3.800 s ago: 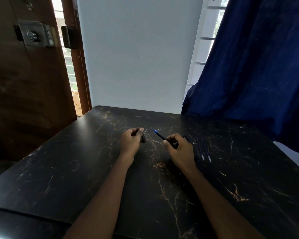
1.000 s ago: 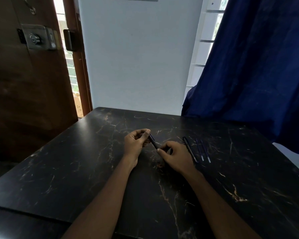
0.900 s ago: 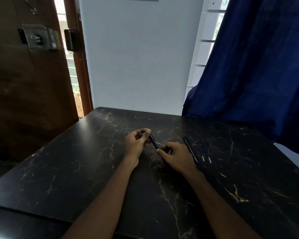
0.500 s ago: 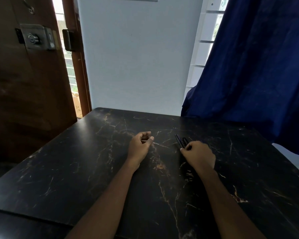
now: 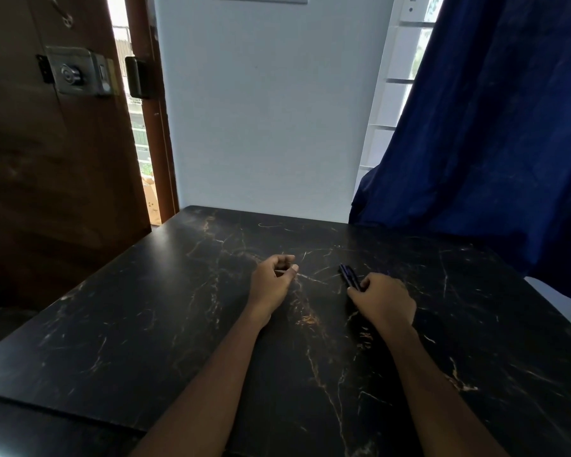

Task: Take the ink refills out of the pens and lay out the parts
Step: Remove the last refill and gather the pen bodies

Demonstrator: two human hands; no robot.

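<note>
Pens (image 5: 349, 275), dark and lying close together, sit on the black marbled table (image 5: 145, 324) just right of the frame's centre; the right hand (image 5: 384, 303) curls its fingers over their near ends, gripping them. At centre the left hand (image 5: 271, 282) rests on the table, fingers curled towards the thumb; whether they hold anything I cannot tell.

Two hands lie on the one black marble table (image 5: 139, 324), a left hand (image 5: 272, 279) and a right hand (image 5: 384, 301). Two dark pen pieces (image 5: 348, 274) show side by side at the far edge of the right hand; whether it covers more I can't count. One blue curtain (image 5: 491, 143) hangs on the right. One wooden door (image 5: 47, 179) on the left carries one metal lock (image 5: 76, 74).
</note>
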